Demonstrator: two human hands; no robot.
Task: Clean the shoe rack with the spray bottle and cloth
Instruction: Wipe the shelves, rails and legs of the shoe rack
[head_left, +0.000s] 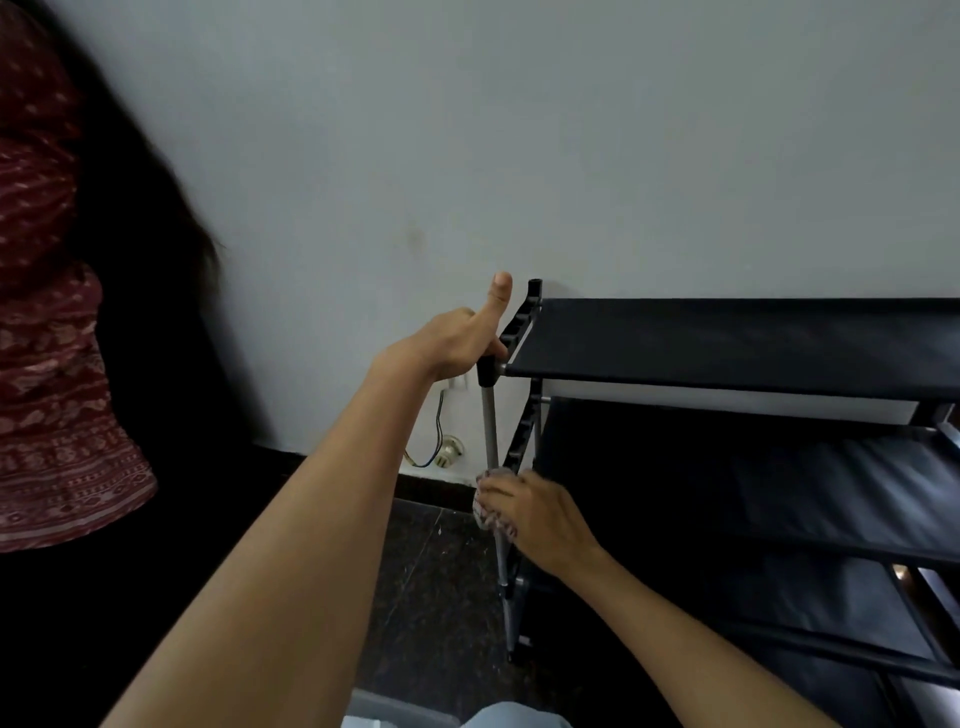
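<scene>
Item: shoe rack (727, 343), black fabric tiers on a metal frame, standing against a pale wall (571, 130) on a dark speckled floor (431, 597); 3 tiers at least are in view, the lower ones in shadow. Part under work: front left upright pole (488, 426), grey metal, long axis near vertical with a slight lean, running from the black corner joint at the top tier down to a foot on the floor. Left hand (457, 343): at the top of that pole, fingers curled round the corner joint, thumb stuck up free; it appears to steady the rack. Right hand (530, 512): lower on the same pole, about midway down, fingers closed over a patterned cloth (485, 506) that is pressed against and partly wrapped round the pole. Governing relation: the 2 hands are stacked along 1 vertical line, left above, right below; the uncleaned run of pole lies straight down from the right hand, so the wipe likely follows the pole's axis, and the right hand is the nearer to it. Spray bottle: not in view. Also present: hanging wires and a socket (447, 452) low on the wall behind the pole; a red patterned garment (52, 364) at far left.
</scene>
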